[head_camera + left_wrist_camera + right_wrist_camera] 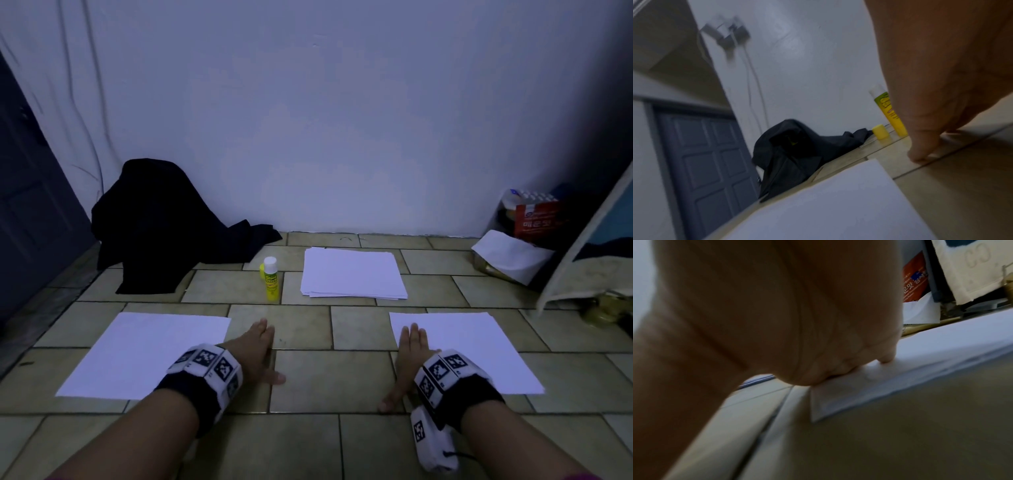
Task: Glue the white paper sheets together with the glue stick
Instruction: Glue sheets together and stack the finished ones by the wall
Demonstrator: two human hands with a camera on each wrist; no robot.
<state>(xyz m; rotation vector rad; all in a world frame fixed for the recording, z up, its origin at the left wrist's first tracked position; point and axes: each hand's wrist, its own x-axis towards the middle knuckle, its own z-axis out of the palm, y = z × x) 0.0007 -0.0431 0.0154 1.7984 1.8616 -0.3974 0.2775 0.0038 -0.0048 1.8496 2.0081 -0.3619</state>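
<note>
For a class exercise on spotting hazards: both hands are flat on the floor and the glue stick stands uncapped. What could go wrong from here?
1. The glue stick stands upright and uncapped, its cap beside it; a careless reach by the left hand might tip it.
2. The right hand presses only the corner of the right sheet; sliding could crease it.
3. The two single sheets lie far apart, so aligning edges may go askew.

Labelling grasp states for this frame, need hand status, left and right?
Left hand: open, flat on the tiled floor, holding nothing.
Right hand: open, fingers resting on the right paper sheet, holding nothing.
</note>
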